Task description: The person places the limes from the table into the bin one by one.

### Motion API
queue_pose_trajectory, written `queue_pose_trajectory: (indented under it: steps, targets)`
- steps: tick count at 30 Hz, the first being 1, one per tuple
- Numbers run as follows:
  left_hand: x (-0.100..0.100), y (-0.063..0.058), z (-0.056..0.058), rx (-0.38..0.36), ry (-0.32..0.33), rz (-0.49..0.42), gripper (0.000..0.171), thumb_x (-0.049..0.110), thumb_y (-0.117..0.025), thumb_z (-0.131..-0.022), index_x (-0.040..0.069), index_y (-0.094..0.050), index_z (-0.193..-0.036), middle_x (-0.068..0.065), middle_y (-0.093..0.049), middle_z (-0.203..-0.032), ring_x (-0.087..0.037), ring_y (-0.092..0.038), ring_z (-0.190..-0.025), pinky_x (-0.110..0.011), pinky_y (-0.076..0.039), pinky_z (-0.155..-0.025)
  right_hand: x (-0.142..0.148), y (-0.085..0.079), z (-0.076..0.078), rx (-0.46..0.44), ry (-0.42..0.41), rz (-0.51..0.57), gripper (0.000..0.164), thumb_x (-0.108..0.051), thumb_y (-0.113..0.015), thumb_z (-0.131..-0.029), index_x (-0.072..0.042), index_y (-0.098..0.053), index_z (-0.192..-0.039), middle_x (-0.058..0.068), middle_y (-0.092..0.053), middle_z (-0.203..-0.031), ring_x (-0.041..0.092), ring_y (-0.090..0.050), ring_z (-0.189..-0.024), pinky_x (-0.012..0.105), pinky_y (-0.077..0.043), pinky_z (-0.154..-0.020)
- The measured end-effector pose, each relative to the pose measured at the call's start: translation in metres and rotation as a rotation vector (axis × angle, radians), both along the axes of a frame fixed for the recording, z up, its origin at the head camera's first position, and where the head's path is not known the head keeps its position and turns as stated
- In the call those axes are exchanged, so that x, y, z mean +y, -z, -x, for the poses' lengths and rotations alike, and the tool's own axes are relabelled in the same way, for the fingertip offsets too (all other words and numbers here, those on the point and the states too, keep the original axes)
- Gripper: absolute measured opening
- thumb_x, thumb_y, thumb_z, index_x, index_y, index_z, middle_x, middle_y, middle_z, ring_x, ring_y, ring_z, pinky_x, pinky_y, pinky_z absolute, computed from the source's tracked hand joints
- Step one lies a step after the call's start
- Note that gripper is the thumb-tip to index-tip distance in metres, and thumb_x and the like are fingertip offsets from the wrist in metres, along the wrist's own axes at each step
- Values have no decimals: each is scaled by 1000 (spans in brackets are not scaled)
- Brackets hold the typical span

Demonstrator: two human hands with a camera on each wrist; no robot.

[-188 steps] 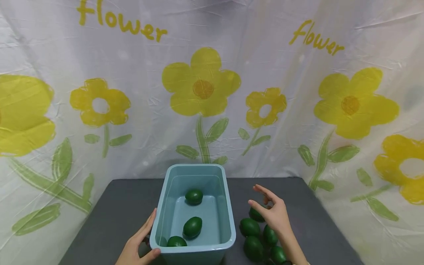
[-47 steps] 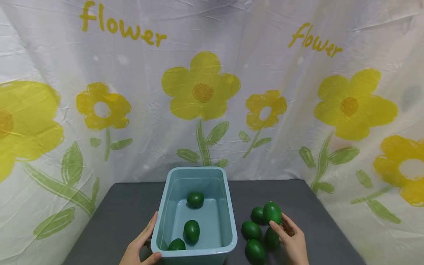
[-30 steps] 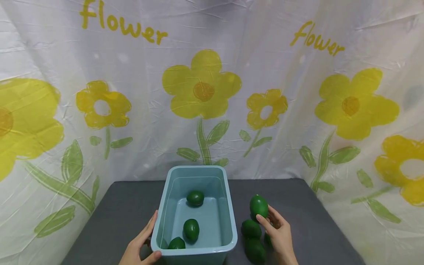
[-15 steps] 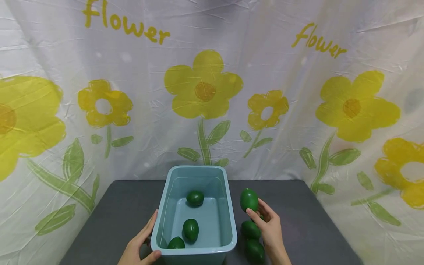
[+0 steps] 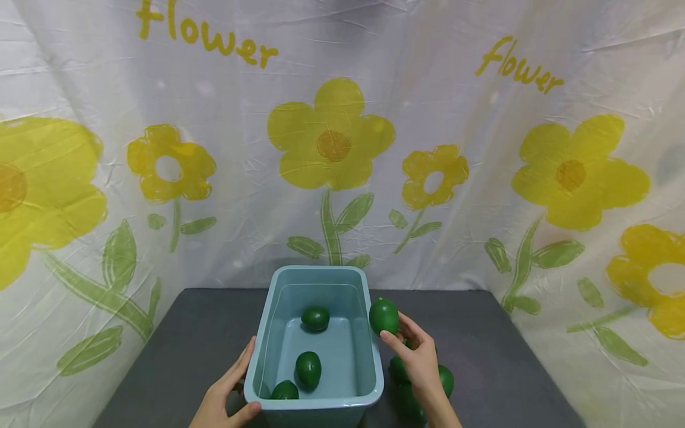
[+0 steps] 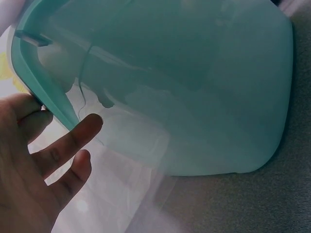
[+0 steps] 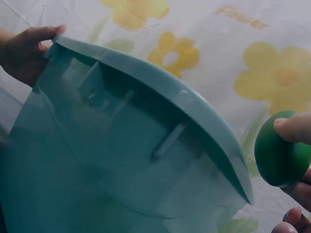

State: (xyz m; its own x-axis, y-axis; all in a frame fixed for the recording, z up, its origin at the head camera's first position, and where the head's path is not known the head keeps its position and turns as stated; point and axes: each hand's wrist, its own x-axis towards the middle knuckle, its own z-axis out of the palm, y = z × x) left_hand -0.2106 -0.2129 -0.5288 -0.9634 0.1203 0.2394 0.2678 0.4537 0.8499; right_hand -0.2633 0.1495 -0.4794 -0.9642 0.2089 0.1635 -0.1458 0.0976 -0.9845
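Right hand pinching glossy oval green fruit, left hand holding smooth rounded tub

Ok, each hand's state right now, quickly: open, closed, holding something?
Left hand: holding the bin at its near left corner.
Right hand: holding a green fruit between thumb and fingers.

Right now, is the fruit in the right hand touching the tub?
Apart. The right wrist view shows it: a strip of curtain is visible between the fruit and the rim of the tub.
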Motion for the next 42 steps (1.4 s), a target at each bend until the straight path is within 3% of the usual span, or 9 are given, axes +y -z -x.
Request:
queue_pose_trajectory:
  steps: [5, 13, 21, 27, 31, 34, 38, 42]
  targets:
    - [0, -2, 1, -16, 0, 10, 81, 20, -72, -100, 17, -29, -169, -9, -27, -171, -12, -51, -137, -29, -54, -74, -7, 1, 3, 17, -40, 3, 54, -14, -86, -90, -5, -69, -141, 7, -76, -115, 12, -55, -86, 26, -47, -77]
    - [-1, -4, 0, -20, 15, 13, 82, 21, -72, -100, 23, -27, -170, -13, -27, -172, -20, -51, -137, -30, -54, -72, -13, 0, 8, 45, -76, -36, 53, -16, -87, -90, -8, -71, -139, 5, -75, -110, 13, -53, -84, 27, -45, -75]
    - [-1, 2, 0, 5, 8, 14, 83, 19, -72, -100, 28, -28, -170, -6, -27, -170, -5, -49, -135, -28, -55, -76, -13, -1, 14, 101, -79, -183, 52, -20, -90, -87, -14, -74, -136, 3, -69, -99, 14, -46, -79, 25, -36, -65]
    - [-1, 3, -1, 10, 1, 20, 82, 20, -72, -100, 24, -29, -170, 3, -26, -168, -8, -50, -136, -28, -56, -76, -14, 0, 18, 156, -81, -271, 53, -19, -92, -85, -12, -75, -134, 1, -54, -84, 14, -42, -74, 24, -32, -60]
    - [-1, 2, -1, 13, -7, 33, 83, 21, -72, -99, 25, -28, -170, -3, -27, -170, -10, -48, -139, -28, -55, -77, -15, 1, 20, 178, -91, -288, 53, -17, -91, -85, -12, -75, -134, 1, -73, -101, 15, -42, -75, 23, -30, -57]
    - [0, 0, -1, 7, -11, 26, 82, 21, -72, -99, 25, -29, -170, -6, -28, -170, -7, -50, -136, -28, -55, -76, -14, 0, 20, 193, -101, -291, 52, -14, -90, -86, -11, -74, -135, 5, -77, -123, 18, -42, -76, 22, -29, -56]
    - [2, -1, -1, -1, -7, 3, 81, 21, -72, -100, 24, -30, -169, -7, -28, -169, -4, -53, -129, -29, -55, -74, -12, -3, 20, 212, -84, -309, 51, -14, -90, -86, -11, -74, -134, 7, -77, -122, 19, -41, -74, 21, -27, -55]
    - [2, -1, -2, 2, -5, -2, 81, 20, -71, -100, 23, -30, -169, 4, -28, -167, -2, -52, -129, -29, -55, -74, -9, -5, 19, 244, -60, -338, 51, -14, -91, -85, -12, -75, -134, 4, -77, -116, 14, -37, -70, 21, -25, -52]
